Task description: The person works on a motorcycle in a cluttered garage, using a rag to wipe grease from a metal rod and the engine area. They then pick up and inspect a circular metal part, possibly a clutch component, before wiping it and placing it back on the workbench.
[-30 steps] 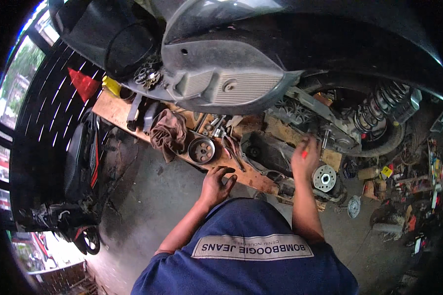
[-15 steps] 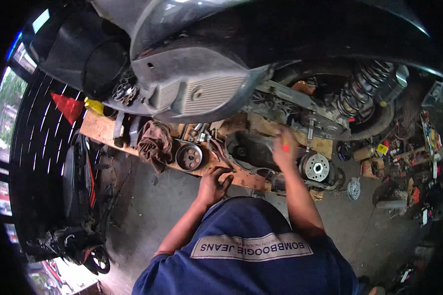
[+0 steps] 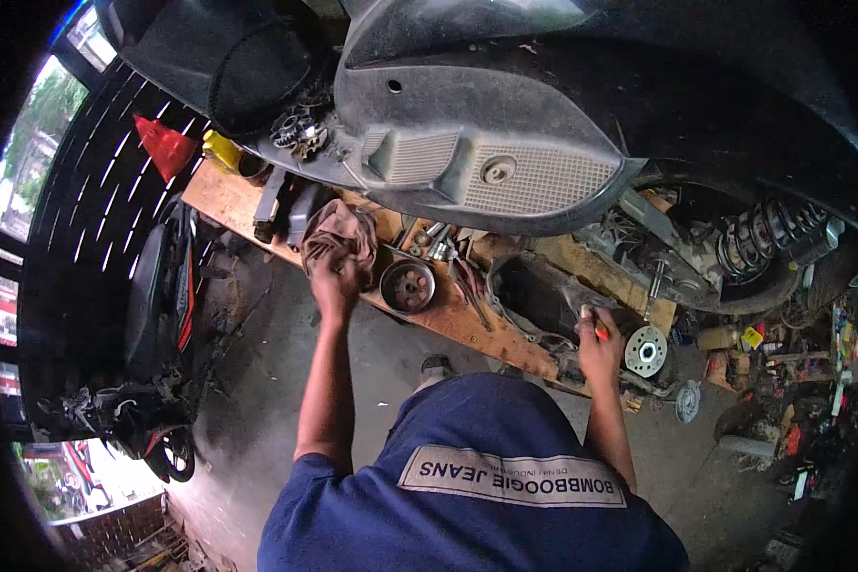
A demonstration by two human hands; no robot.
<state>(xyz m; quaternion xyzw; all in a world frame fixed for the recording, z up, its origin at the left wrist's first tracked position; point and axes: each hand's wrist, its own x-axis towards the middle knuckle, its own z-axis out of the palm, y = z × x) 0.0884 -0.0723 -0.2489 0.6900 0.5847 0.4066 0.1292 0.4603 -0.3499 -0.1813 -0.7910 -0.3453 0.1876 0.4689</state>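
My left hand (image 3: 337, 284) has its fingers closed on the near edge of a crumpled brown rag (image 3: 343, 232) on the wooden board. Beside the rag lies a round dark metal drum with holes (image 3: 408, 286). My right hand (image 3: 601, 351) is wrapped round a tool with an orange handle (image 3: 601, 331); the rest of it is hidden. That hand is above the right end of a long, hollow engine casing (image 3: 543, 291). Just right of it sits a silver round plate with a central nut (image 3: 645, 351).
A scooter body (image 3: 505, 181) spans the far side, with its shock spring (image 3: 763, 243) at right. Sockets (image 3: 437, 243) and pliers (image 3: 469, 291) lie on the wooden board (image 3: 224, 205). Loose parts clutter the right floor. A second motorbike (image 3: 153, 315) stands at left.
My left hand has moved left and forward onto the rag. My right hand has come back nearer me, still with the orange-handled tool. The whole view has shifted.
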